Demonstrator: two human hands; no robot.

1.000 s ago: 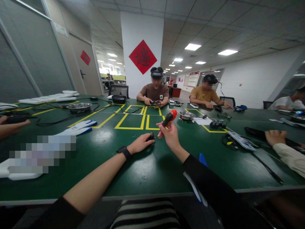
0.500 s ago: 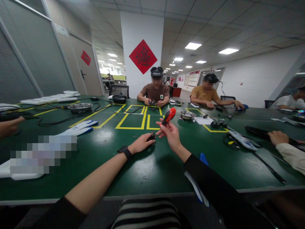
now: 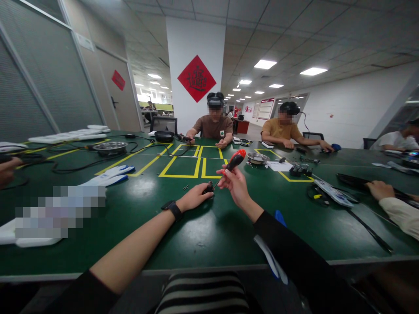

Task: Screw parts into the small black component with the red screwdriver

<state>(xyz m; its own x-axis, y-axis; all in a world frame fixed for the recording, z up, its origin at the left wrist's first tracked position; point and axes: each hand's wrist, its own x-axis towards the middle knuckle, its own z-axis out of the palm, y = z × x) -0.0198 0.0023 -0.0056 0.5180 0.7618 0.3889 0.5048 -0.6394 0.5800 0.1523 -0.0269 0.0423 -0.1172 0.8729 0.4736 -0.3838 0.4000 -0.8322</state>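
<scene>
My left hand [image 3: 195,197] rests on the green table, its fingers closed around a small black part [image 3: 210,188] with metal on top. The hand hides most of that part, so its kind does not show. In my right hand [image 3: 238,187] is a screwdriver [image 3: 236,160] with a red and black handle. It is tilted, handle up and to the right, and its thin shaft points down-left toward the black part. Whether the tip touches the part I cannot tell. A few tiny screws [image 3: 186,187] lie just left of my left hand.
Yellow tape [image 3: 178,176] marks rectangles on the table [image 3: 157,226]. White-and-blue gloves [image 3: 113,174] lie to the left. Metal bowls [image 3: 109,147] stand on both sides. Black blocks [image 3: 301,170] sit at the right. Two people [image 3: 214,126] work opposite; other people's hands reach in at both sides.
The screwdriver has tilted further to the right and its shaft now shows, pointing at the black part. My left hand stays in place. The person opposite has moved their hands apart.
</scene>
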